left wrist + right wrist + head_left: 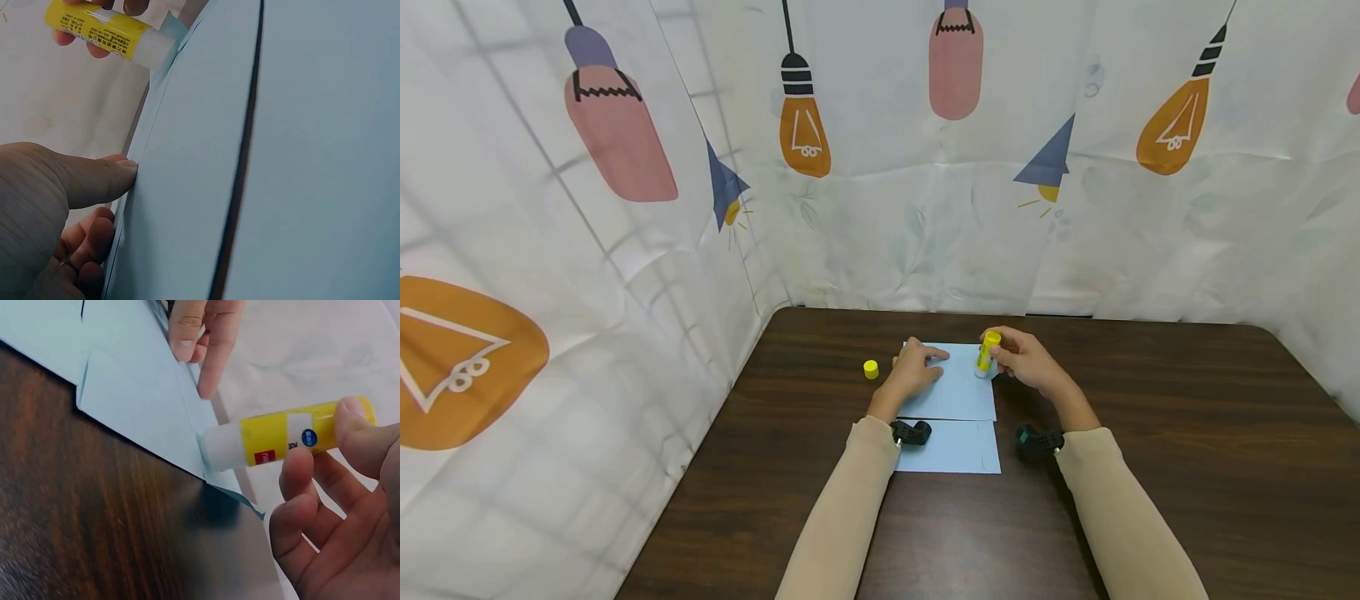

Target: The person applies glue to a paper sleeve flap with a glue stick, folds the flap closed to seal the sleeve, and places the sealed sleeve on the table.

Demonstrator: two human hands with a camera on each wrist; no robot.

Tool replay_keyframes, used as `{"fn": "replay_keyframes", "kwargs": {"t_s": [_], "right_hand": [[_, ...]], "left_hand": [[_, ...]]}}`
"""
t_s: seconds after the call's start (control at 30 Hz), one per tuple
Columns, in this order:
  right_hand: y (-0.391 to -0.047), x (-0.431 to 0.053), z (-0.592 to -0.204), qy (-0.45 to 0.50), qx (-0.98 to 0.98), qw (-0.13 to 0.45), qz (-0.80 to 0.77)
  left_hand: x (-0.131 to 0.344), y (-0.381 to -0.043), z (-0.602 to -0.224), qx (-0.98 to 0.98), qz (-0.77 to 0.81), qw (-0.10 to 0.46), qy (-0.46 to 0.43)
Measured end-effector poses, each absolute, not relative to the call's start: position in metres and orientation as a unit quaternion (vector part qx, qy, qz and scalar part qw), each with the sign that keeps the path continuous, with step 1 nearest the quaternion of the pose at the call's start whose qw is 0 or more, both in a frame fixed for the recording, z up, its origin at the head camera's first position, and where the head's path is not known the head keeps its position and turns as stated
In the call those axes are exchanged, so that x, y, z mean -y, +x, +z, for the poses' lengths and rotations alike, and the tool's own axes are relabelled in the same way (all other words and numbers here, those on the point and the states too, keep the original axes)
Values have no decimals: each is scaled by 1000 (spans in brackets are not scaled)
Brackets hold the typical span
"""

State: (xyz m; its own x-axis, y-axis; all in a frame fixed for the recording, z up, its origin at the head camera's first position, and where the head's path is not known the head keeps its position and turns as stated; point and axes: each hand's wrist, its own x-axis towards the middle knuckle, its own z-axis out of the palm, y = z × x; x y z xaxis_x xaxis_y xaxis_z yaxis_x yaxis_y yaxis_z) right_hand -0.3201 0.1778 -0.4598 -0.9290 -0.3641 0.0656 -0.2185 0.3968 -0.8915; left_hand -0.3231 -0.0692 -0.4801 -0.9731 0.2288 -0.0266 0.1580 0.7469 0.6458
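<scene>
My right hand (1032,360) pinches a yellow and white glue stick (986,358) between thumb and fingers. Its white end meets the far right corner of a light blue sheet of paper (958,396). In the right wrist view that end sits against a narrow strip along the sheet's edge, where a small flap (240,500) curls out. My left hand (910,372) rests on the far left part of the sheet, index finger and thumb stretched out. Seen from the left wrist, the thumb (103,181) lies at the paper's edge, the other fingers bent beyond it.
A second light blue sheet (958,450) lies nearer to me, with a thin dark gap between the two. The yellow glue cap (871,369) stands left of my left hand on the dark wooden table (1150,500). A printed white curtain (880,233) hangs behind the table.
</scene>
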Motion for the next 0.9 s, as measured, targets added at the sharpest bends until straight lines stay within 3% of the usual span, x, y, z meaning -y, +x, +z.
{"fn": "replay_keyframes", "kwargs": {"t_s": [0.9], "right_hand": [[-322,-182,-466,-159,-823,65,-541]], "left_hand": [[70,-324,-481,-932,343,47,108]]}}
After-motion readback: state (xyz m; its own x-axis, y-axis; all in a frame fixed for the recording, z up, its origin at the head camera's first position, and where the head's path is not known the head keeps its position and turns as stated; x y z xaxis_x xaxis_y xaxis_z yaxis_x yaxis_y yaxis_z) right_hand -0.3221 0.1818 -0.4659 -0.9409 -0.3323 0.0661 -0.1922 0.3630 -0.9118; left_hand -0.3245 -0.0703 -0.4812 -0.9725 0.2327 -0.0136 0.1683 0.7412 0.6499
